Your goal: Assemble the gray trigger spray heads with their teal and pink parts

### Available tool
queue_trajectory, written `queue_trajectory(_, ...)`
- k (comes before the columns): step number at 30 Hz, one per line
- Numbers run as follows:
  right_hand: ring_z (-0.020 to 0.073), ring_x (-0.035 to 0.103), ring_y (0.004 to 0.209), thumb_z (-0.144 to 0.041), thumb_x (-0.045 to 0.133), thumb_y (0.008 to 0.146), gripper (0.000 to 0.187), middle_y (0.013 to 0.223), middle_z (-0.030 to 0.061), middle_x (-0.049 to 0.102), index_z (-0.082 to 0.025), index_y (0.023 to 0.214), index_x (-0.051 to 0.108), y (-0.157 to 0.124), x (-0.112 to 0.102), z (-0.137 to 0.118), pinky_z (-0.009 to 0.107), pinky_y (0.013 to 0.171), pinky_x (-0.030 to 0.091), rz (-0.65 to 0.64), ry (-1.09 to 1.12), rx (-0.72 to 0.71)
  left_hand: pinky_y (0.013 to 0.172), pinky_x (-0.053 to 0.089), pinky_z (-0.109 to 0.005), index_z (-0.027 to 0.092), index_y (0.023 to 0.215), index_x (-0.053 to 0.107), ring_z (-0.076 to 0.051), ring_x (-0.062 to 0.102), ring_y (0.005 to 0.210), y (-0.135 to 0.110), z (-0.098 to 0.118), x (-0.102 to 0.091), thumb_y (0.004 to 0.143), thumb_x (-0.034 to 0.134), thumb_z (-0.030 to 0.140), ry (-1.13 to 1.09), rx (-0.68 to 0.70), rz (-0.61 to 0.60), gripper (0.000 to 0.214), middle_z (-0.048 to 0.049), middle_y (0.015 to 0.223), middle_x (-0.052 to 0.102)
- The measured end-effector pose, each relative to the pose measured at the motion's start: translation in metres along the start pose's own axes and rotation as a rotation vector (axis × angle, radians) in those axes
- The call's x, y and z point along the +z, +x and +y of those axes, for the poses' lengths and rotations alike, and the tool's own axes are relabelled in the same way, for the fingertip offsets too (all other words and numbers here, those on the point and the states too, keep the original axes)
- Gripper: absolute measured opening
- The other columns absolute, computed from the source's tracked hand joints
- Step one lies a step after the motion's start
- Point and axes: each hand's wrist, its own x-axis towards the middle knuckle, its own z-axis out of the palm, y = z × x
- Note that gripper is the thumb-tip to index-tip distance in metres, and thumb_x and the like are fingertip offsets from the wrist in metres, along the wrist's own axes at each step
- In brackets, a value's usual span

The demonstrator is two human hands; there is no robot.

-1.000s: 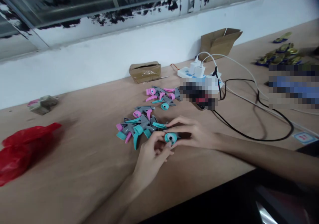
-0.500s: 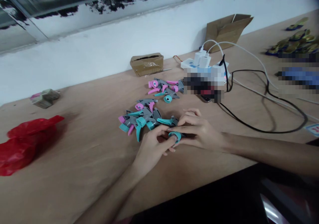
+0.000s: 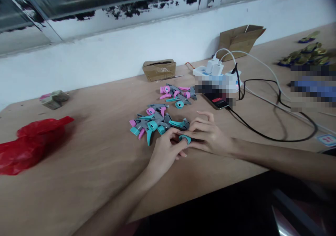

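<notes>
Near the front edge of the table, my left hand is closed around a trigger sprayer head with a teal collar. The left thumb presses at the collar. My right hand grips the same piece from the other side, some of its fingers raised and bent. Most of the grey body is hidden by the fingers. Just beyond the hands lies a pile of grey sprayer heads with teal and pink triggers and collars. A smaller group of them lies farther back.
To the left lies a red plastic bag, with a small greyish bundle behind it. Cardboard boxes stand along the wall. On the right are a phone, a power strip with chargers, looping cables and gold-and-blue pieces.
The view has shifted slightly, so more of the phone shows. Both hands stay on the sprayer head, and its collar now appears tilted flatter, with less of its opening visible.
</notes>
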Motion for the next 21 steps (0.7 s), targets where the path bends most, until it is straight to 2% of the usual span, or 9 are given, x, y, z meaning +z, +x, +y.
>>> queue_trajectory(4, 0.013, 0.055, 0.082, -0.036, 0.052, 0.084, 0.027, 0.078, -0.0016, 0.059, -0.026, 0.108, 0.059, 0.001, 0.0, 0.0, 0.044, 0.099, 0.019, -0.012, -0.004, -0.005, 0.048, 0.045, -0.02, 0.018, 0.093, 0.053, -0.011, 0.061, 0.051, -0.005, 0.003, 0.006, 0.08, 0.05, 0.027, 0.221, 0.09, 0.135, 0.016, 0.001, 0.073, 0.06)
queue_trajectory(7, 0.0136, 0.055, 0.082, -0.033, 0.051, 0.085, 0.026, 0.079, -0.001, 0.059, -0.026, 0.108, 0.059, 0.0, 0.0, -0.001, 0.045, 0.099, 0.019, -0.014, -0.014, -0.004, 0.051, 0.047, -0.024, 0.019, 0.092, 0.054, -0.012, 0.059, 0.05, -0.006, 0.006, 0.008, 0.08, 0.049, 0.025, 0.334, 0.075, 0.181, 0.015, 0.0006, 0.07, 0.062)
queue_trajectory(11, 0.0137, 0.055, 0.081, -0.031, 0.052, 0.084, 0.026, 0.079, -0.0006, 0.058, -0.025, 0.108, 0.059, -0.001, 0.001, -0.001, 0.045, 0.099, 0.019, 0.002, -0.023, 0.005, 0.05, 0.047, -0.024, 0.019, 0.092, 0.055, -0.013, 0.059, 0.053, -0.005, 0.008, 0.01, 0.079, 0.048, 0.022, 0.386, 0.081, 0.197, 0.016, -0.0018, 0.08, 0.064)
queue_trajectory(18, 0.0137, 0.055, 0.076, -0.03, 0.054, 0.08, 0.023, 0.075, -0.0012, 0.059, -0.024, 0.101, 0.062, -0.001, -0.002, -0.007, 0.046, 0.099, 0.02, 0.089, -0.048, 0.037, 0.052, 0.046, -0.023, 0.019, 0.094, 0.056, -0.013, 0.059, 0.057, -0.008, 0.009, 0.012, 0.078, 0.048, 0.02, 0.424, 0.145, 0.21, 0.018, -0.0015, 0.079, 0.064)
queue_trajectory(21, 0.0139, 0.055, 0.076, -0.029, 0.055, 0.079, 0.016, 0.073, -0.0015, 0.061, -0.023, 0.09, 0.064, 0.0, -0.004, -0.01, 0.046, 0.099, 0.019, 0.103, -0.088, 0.085, 0.054, 0.043, -0.024, 0.019, 0.091, 0.054, -0.015, 0.059, 0.063, -0.011, 0.012, 0.011, 0.077, 0.053, 0.025, 0.552, 0.156, 0.328, 0.016, -0.0004, 0.076, 0.063)
